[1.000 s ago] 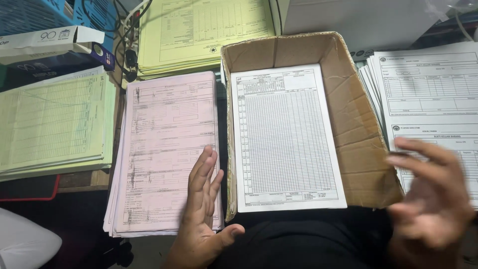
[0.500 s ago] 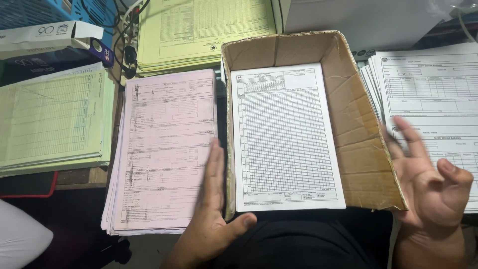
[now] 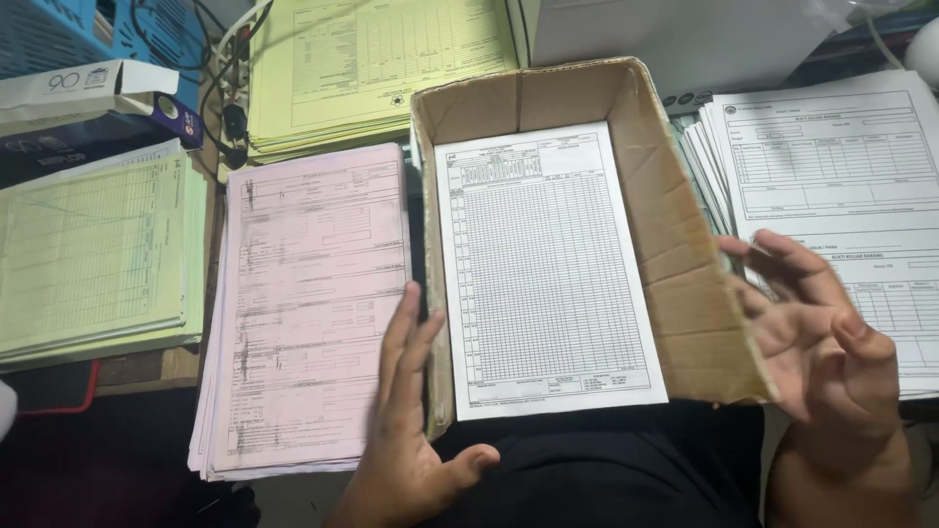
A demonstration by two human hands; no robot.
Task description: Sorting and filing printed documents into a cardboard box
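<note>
both hands had moved in to the cardboard box [image 3: 685, 254] with the white form sheets [image 3: 543, 274] inside it, the left hand [image 3: 411, 411] flat and open against its left wall, the right hand [image 3: 822, 342] open by its right wall, holding nothing.

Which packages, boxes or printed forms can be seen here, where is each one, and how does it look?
Cardboard box: centre, between both hands, open, brown, worn.
White form: inside the box, grid-lined.
Pink stack: left of the box, under the left hand.
Green stack: far left.
Yellow stack: top.
White forms: right, behind the right hand.
Carton: top left, white and dark blue.
</note>
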